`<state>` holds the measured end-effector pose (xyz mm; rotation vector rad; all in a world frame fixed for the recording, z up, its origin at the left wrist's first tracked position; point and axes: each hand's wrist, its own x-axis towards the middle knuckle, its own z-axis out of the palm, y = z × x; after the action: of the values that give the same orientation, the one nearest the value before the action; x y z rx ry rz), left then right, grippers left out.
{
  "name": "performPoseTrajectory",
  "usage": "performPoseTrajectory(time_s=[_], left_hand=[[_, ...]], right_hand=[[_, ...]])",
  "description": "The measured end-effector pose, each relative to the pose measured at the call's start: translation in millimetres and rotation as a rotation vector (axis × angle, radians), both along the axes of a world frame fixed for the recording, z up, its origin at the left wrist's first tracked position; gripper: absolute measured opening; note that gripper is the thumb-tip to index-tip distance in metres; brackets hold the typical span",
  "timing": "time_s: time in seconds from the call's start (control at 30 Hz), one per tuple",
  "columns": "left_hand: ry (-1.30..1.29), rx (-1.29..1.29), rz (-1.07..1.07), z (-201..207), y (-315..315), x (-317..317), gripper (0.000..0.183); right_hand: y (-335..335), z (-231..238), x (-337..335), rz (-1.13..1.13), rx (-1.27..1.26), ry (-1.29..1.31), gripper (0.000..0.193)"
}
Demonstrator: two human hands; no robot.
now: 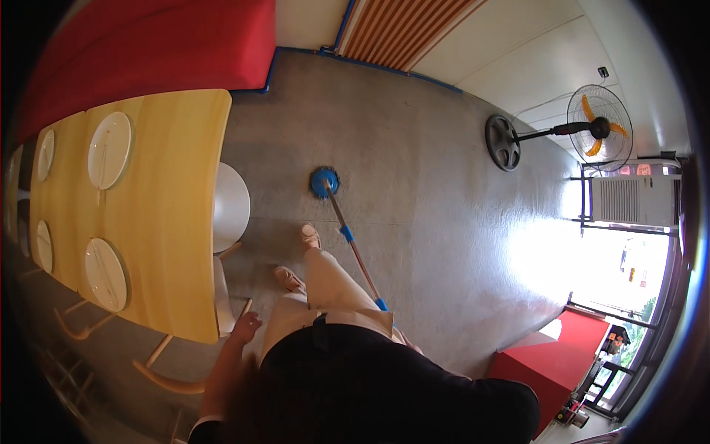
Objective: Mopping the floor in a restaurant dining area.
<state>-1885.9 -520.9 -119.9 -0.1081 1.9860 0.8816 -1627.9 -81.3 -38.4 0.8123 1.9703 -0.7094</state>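
A mop with a round blue head point(325, 182) rests on the grey floor ahead of my feet. Its thin metal handle point(358, 255), with blue joints, slants back toward my right hip. There my right hand point(411, 345) is closed on the handle's upper part; my body hides most of the fingers. My left hand point(248, 328) hangs at my left side, fingers apart and holding nothing, close to the chair by the table.
To my left stands a yellow wooden table point(170, 214) with several white plates, and a white chair point(231, 207) beside it. A red bench point(163, 52) lies beyond. A standing fan point(599, 127), an air conditioner point(634, 201) and a red counter point(547, 362) are on the right.
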Motion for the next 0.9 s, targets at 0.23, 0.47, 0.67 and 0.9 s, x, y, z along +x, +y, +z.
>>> performPoseTrajectory(time_s=[0.23, 0.47, 0.67, 0.9], left_hand=[[-0.141, -0.088, 0.192, 39, 1, -2, 0.041], [-0.136, -0.131, 0.338, 60, -9, 1, 0.04], [-0.107, -0.055, 0.267, 51, -27, 8, 0.041], [-0.092, -0.009, 0.279, 39, -57, 27, 0.041]], right_hand=[[45, -126, -346, -0.015, -0.005, 0.193, 0.079], [38, -119, -650, -0.189, -0.193, 0.375, 0.072], [16, -134, -502, 0.161, -0.017, 0.462, 0.069], [56, 20, -135, 0.174, 0.114, 0.025, 0.071]])
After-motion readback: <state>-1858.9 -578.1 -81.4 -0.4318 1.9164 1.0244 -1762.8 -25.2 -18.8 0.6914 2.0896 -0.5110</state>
